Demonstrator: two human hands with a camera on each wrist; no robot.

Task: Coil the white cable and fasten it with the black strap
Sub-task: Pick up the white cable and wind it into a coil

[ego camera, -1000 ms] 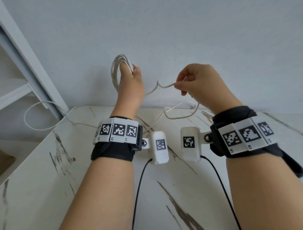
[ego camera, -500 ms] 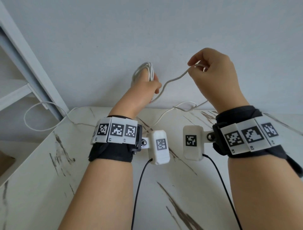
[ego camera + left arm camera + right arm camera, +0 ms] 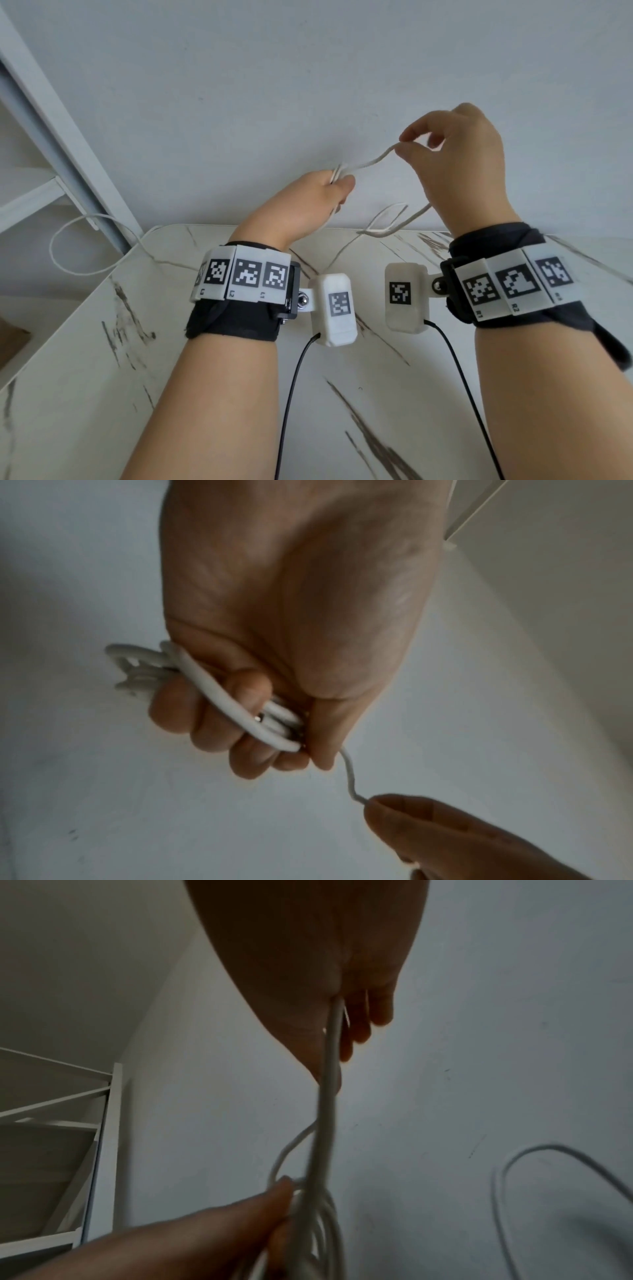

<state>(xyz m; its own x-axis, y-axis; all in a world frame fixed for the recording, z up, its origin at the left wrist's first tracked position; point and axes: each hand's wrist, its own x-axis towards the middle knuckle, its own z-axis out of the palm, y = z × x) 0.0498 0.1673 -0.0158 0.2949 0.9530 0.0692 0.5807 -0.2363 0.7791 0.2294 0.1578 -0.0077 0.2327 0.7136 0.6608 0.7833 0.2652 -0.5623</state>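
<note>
The left hand (image 3: 308,202) is curled round the coiled loops of the cable (image 3: 368,163); the right hand (image 3: 455,161), up and beside it, pinches the free run. Slack trails below over the surface (image 3: 102,359). Judged risk: a snag there could jerk loops loose. No strap visible.

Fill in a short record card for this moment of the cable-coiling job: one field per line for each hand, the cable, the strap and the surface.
Left hand: grips a bundle of coiled loops of the white cable.
Right hand: pinches the free run of the cable, raised above the left.
Cable between hands: one short span.
Loose cable: lies on the marble-patterned table and loops off its far left corner.
Black strap: not visible in any view.
Stage: coiling under way, not yet fastened.
</note>
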